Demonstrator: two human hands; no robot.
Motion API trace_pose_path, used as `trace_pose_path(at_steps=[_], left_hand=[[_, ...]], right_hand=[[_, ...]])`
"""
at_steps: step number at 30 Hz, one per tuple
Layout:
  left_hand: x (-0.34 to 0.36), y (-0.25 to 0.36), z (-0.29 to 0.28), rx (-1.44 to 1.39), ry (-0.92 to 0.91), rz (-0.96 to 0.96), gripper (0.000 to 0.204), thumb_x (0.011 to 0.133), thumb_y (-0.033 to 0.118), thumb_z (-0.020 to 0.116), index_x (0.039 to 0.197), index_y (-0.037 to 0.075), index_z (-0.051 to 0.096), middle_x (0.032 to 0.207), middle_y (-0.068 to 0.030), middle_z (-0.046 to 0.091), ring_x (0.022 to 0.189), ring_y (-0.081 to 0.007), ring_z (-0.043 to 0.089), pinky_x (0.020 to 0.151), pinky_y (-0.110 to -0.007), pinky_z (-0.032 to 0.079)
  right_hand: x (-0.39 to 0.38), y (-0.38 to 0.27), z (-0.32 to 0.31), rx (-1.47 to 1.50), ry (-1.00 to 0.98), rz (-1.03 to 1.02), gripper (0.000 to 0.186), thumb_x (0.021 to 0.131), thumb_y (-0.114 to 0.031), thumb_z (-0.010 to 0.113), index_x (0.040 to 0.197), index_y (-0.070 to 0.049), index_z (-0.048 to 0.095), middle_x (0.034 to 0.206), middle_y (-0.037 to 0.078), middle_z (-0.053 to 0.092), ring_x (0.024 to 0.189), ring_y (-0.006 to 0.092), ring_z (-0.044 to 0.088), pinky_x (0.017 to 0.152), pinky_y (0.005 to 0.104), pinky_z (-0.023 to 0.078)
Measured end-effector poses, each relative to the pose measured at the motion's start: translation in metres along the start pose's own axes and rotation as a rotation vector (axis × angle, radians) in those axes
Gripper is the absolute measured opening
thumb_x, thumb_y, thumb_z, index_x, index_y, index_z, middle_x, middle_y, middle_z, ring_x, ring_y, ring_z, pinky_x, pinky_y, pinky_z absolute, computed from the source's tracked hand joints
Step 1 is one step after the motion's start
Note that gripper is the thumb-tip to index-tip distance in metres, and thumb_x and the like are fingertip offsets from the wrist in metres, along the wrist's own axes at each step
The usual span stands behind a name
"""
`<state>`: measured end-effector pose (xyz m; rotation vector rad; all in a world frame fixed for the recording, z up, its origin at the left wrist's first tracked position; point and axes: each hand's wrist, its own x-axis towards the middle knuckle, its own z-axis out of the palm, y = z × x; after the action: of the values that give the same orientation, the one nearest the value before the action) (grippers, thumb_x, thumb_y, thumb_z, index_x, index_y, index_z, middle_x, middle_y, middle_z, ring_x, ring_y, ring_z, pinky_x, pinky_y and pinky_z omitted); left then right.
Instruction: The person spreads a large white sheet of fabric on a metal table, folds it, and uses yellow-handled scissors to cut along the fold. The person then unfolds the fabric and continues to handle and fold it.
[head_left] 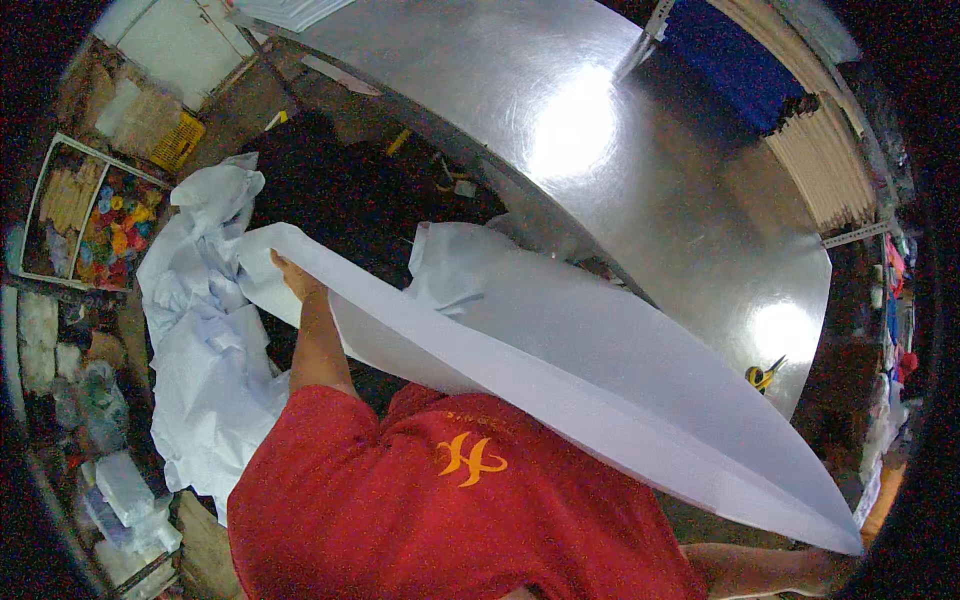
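Note:
A long white sheet (560, 375), paper-like or cloth-like, stretches slantwise in front of my red shirt, from upper left to lower right. My left hand (292, 276) grips its folded lower edge near the left end, with some fingers hidden by the sheet. At the far right my right hand (838, 562) holds the pointed end of the sheet; the hand is dim, and its fingers hardly show. Beyond the left hand hangs a crumpled white mass (205, 330) of similar material. A loose flap (450, 262) stands up behind the middle of the sheet.
A shiny metal table (480, 60) curves across the top and right, with yellow-handled scissors (762, 376) near its edge. Tan stacked sheets (825, 165) and a dark blue panel (725, 60) lie beyond. At left stand a bin of colourful pieces (115, 235) and a yellow crate (180, 140).

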<state>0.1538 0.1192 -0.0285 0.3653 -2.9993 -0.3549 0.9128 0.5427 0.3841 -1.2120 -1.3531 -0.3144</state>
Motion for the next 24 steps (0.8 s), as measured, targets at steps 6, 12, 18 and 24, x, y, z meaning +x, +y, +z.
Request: trace_pose_path(at_steps=[6,12,18,24], left_hand=[[0.033,-0.04,0.003,-0.172,0.038,-0.072,0.023,0.075,0.01,0.054,0.098,0.011,0.06,0.101,-0.0082,0.06,0.1,-0.0256,0.052,0.09,-0.036,0.034],[0.036,0.019,-0.019,-0.455,0.093,0.143,0.024,0.076,0.008,0.053,0.098,0.009,0.059,0.103,-0.0089,0.059,0.1,-0.0262,0.053,0.09,-0.035,0.035],[-0.148,0.215,-0.137,-0.995,-0.366,1.093,0.024,0.076,0.006,0.052,0.099,0.006,0.059,0.104,-0.0095,0.059,0.1,-0.0267,0.053,0.09,-0.034,0.036],[-0.261,0.328,-0.195,-0.684,-0.698,1.679,0.024,0.076,0.001,0.05,0.098,0.004,0.059,0.104,-0.0113,0.059,0.097,-0.027,0.055,0.087,-0.032,0.039]], right_hand=[[0.0,0.072,-0.055,-0.274,-0.008,0.093,0.023,0.077,-0.019,0.059,0.092,-0.003,0.062,0.089,0.01,0.062,0.079,0.0214,0.059,0.07,0.031,0.048],[-0.006,0.16,-0.1,-0.458,-0.051,0.226,0.024,0.077,-0.021,0.059,0.092,-0.004,0.063,0.088,0.009,0.063,0.078,0.02,0.06,0.069,0.0297,0.048],[-0.044,0.281,-0.062,-0.667,-0.409,0.091,0.024,0.077,-0.023,0.059,0.092,-0.004,0.064,0.086,0.007,0.064,0.078,0.0186,0.06,0.069,0.0283,0.047],[-0.159,0.286,0.086,-0.894,-0.718,0.27,0.027,0.073,-0.03,0.051,0.086,-0.012,0.066,0.082,0.014,0.063,0.076,0.0322,0.061,0.07,0.0389,0.048]])
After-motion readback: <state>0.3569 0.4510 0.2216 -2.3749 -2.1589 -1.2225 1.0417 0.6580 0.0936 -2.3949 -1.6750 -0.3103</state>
